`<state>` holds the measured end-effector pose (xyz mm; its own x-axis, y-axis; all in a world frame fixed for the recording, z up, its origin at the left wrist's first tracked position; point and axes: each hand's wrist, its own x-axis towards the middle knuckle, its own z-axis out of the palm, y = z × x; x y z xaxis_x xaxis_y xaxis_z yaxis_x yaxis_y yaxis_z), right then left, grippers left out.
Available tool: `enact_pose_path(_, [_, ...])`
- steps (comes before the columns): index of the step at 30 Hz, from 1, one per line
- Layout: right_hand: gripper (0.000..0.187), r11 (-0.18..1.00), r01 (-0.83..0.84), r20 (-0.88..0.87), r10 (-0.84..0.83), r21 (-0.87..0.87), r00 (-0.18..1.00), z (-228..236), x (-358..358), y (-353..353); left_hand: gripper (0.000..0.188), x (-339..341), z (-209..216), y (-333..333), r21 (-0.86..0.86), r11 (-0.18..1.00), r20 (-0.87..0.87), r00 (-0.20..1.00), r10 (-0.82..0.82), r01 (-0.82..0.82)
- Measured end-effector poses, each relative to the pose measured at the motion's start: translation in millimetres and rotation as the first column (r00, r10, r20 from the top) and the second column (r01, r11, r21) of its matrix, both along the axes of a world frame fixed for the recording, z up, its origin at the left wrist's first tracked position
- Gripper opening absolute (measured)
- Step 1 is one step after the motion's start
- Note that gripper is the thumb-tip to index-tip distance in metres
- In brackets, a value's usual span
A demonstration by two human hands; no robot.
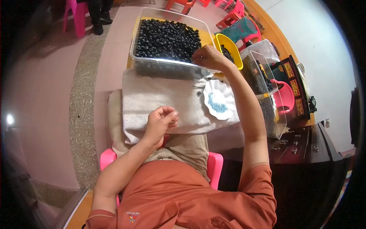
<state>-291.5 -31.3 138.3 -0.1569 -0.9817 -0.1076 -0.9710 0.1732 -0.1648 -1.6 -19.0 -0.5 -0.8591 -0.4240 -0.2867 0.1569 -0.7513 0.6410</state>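
Pinkish tiled floor with a speckled grey strip (pixel 78 114) running up the left of the frame; pink and red plastic chairs (pixel 232 15) along the top edge, dark shoes of another person (pixel 100 21) at upper left. Person in a rust-orange shirt sits on a pink plastic stool (pixel 213 168) at lower centre, a cream folded towel (pixel 160 101) spread over the lap in mid-frame. Above the towel, at top centre, a large clear rectangular plastic tub (pixel 167 66) filled with small dark round beads (pixel 164 38). The right hand (pixel 207 57) reaches up to the tub's right near corner, fingertips pressed together over the beads; whether a bead is pinched there is too small to tell. The left hand (pixel 160 120) rests on the near edge of the towel at centre, fingers curled into a loose fist, thumb against the forefinger; what it grips, if anything, cannot be told. A white scalloped plastic dish (pixel 219 99) holding a small heap of tiny blue bits (pixel 217 106) sits on the right end of the towel, under the right forearm. Right of the tub, a yellow plastic bowl (pixel 232 47) with more dark beads, then clear plastic boxes (pixel 263 72) of dark beads at the right of centre, a pink basket (pixel 284 97) beside them. Dark wooden cabinet (pixel 305 141) at lower right.
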Motion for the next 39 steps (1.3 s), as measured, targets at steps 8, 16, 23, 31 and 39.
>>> enact_pose_path(8, [0.026, 0.932, -0.05, 0.285, -0.059, 0.36, 0.957, -25, 4, -44, 0.012, 2, 0, 3, -0.01, 1.0, 0.05, 0.999, 0.008, -0.007])
enact_pose_path(16, [0.019, 0.963, -0.166, -0.126, 0.196, 0.214, 0.972, -56, -20, -54, 0.012, 2, 4, 5, 0.015, 1.0, 0.052, 0.999, -0.012, 0.012])
enact_pose_path(23, [0.019, 0.934, -0.158, -0.164, 0.219, 0.32, 0.962, -66, -30, -66, 0.016, -1, 4, 5, 0.013, 1.0, 0.065, 0.998, 0.013, -0.014])
enact_pose_path(31, [0.027, 0.884, -0.11, -0.188, 0.215, 0.454, 0.958, -62, -17, -74, 0.014, 0, 4, 4, 0.005, 1.0, 0.056, 0.998, 0.014, -0.014])
enact_pose_path(39, [0.026, 0.894, -0.144, -0.14, 0.222, 0.425, 0.965, -66, -15, -69, 0.012, 1, 4, 3, -0.041, 0.999, 0.076, 0.997, 0.03, -0.027])
